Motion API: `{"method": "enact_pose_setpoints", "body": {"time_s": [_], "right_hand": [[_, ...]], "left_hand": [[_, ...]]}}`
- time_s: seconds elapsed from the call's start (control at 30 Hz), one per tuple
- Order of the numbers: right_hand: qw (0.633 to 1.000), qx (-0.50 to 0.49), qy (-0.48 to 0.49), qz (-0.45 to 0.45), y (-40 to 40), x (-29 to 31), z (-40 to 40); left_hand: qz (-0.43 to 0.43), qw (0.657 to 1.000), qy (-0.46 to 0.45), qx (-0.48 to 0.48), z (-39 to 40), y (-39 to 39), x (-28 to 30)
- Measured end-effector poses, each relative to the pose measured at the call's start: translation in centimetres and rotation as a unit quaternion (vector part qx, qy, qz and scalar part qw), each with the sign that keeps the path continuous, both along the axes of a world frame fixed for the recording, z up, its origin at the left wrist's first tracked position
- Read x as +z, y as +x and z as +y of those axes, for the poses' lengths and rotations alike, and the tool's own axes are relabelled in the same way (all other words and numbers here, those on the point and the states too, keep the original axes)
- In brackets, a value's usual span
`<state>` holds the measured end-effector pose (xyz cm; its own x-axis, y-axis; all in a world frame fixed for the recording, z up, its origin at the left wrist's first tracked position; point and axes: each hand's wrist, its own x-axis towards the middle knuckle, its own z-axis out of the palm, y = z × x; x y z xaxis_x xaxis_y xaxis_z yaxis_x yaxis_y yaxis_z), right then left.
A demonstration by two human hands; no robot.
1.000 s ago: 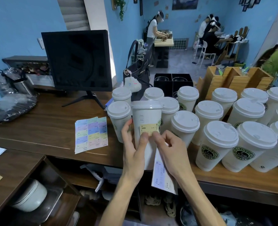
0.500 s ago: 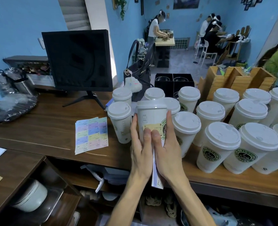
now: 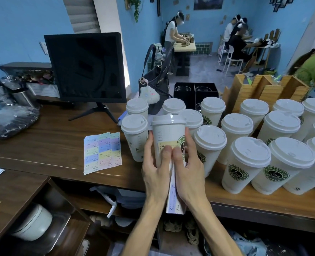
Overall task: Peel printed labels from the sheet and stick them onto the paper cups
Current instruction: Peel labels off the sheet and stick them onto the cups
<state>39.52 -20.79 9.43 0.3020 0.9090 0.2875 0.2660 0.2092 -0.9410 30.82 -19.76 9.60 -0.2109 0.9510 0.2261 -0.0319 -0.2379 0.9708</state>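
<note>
Left hand (image 3: 155, 170) and right hand (image 3: 188, 167) wrap the held cup (image 3: 167, 135) from both sides, fingers curled round it, 2 thumbs side by side pressing the yellow label (image 3: 168, 145) onto its wall. Label sits just left of the green logo (image 3: 181, 146). A label strip (image 3: 174, 198) hangs down between the palms; cannot tell which hand pins it. Counter (image 3: 51, 145) underneath. At 9 o'clock from the cup, the label sheet (image 3: 102, 152) lies flat. From 1 to 3 o'clock, lidded cups (image 3: 249, 163) stand clustered. At 11 o'clock, farther back, a dark monitor (image 3: 86, 67).
</note>
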Motion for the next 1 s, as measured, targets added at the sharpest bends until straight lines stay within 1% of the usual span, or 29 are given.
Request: {"method": "enact_pose_setpoints", "body": {"time_s": [0.07, 0.2, 0.4, 0.6, 0.67, 0.77, 0.87, 0.93, 1.0], "right_hand": [[1.000, -0.008, -0.006, 0.004, -0.1, -0.1, -0.1], [1.000, -0.018, -0.015, -0.011, -0.1, -0.7, 0.0], [0.999, -0.039, -0.002, -0.025, 0.0, -0.2, 0.4], [0.999, -0.022, -0.030, -0.033, 0.5, -1.5, 0.7], [0.999, -0.007, -0.035, -0.029, 0.6, -2.2, 0.7], [0.999, 0.029, -0.027, -0.013, 0.7, -2.7, 0.5], [0.998, 0.046, -0.017, -0.043, 0.9, -3.0, 0.3], [0.996, 0.055, -0.018, -0.074, 1.1, -3.4, 0.3], [0.994, 0.068, -0.018, -0.083, 1.1, -3.8, 0.4]], "left_hand": [[0.009, 1.000, -0.006, -0.007, 0.0, 0.0, 0.0], [0.007, 1.000, 0.014, -0.006, -0.3, -0.1, 0.1], [0.051, 0.999, 0.009, 0.002, 0.4, -0.4, -0.2], [0.094, 0.995, 0.003, 0.024, 1.3, -1.2, -1.1], [0.087, 0.996, -0.011, -0.001, 1.1, -1.7, -1.4], [0.055, 0.995, -0.047, -0.062, 0.9, -2.7, -2.4], [0.060, 0.991, -0.080, -0.093, 1.5, -4.2, -3.2], [0.065, 0.987, -0.088, -0.115, 2.1, -5.1, -3.5], [0.069, 0.985, -0.091, -0.130, 2.5, -5.7, -3.7]]}}
